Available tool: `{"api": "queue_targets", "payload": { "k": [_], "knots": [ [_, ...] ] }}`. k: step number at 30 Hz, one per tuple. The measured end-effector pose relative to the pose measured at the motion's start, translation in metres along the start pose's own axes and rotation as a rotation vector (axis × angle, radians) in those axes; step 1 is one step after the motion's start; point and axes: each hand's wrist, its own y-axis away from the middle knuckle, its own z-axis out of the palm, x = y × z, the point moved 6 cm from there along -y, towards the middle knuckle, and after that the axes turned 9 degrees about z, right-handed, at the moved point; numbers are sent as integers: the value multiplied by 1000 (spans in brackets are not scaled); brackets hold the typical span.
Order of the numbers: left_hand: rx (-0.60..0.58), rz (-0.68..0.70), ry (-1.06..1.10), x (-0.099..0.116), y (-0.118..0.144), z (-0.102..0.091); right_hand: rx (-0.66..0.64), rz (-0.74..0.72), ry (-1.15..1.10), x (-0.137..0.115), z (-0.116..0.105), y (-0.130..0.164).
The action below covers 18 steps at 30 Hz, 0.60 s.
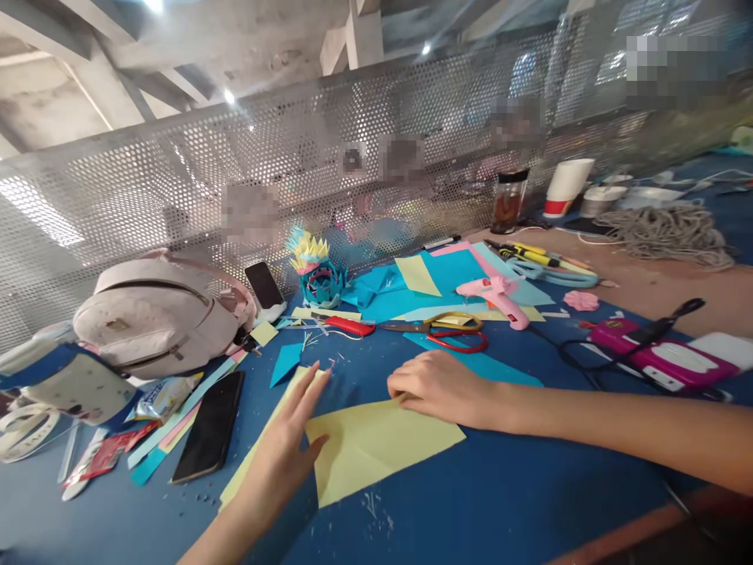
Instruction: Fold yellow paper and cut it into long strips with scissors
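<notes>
— Pressing down on that yellow paper (376, 447) with both hands, see? The left hand (288, 447) lies flat and open, fingers spread, on the near-left part of the sheet; the right hand (438, 388) has its fingers curled together, knuckles down on the far edge, gripping nothing as far as I can tell.

— And the sheet itself?

— Flat on the blue table (500, 502), right in front of the person, folded into a slanting shape.

— What might go wrong?

— I'd guess the sheet could skid on that smooth top if one hand pushes harder than the other, and the crease would run crooked. Little paper scraps lie around it too; one trapped under the fold could leave a bump. The black phone (209, 428) sits just beside the left forearm, so a stray elbow might nudge it.

— Count the things for me.

— One pink glue gun (497, 298) beyond the right hand. One pair of scissors (456, 333) with red and yellow loops, one red-handled cutter (347, 325). Two dark phones: the flat one, and another propped upright (264, 285) by the pale backpack (153, 314). One paper flower (318, 275), blue and yellow. One white cup (565, 188) far off.
</notes>
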Motion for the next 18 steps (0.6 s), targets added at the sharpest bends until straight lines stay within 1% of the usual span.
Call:
{"api": "queue_targets", "payload": {
  "k": [1, 3, 5, 7, 9, 12, 18],
  "knots": [
    [-36, 113, -191, 8, -4, 2, 16, -39, 26, -3, 1, 1],
    [-109, 297, -455, 21, -8, 14, 39, -95, 82, -8, 5, 4],
    [-153, 415, -601, 29, -7, 28, 48, -154, 111, -11, 9, 8],
    [-180, 480, -681, 34, -3, 39, 61, -228, 98, -15, 14, 14],
    [-195, 514, -709, 37, 3, 44, 82, -287, 53, -17, 17, 21],
    [-172, 541, -679, 41, 12, 44, 87, -314, -18, -16, 23, 31],
    [-159, 550, -549, 41, 20, 42, -14, -324, -127, -10, 32, 38]
  ]
}}
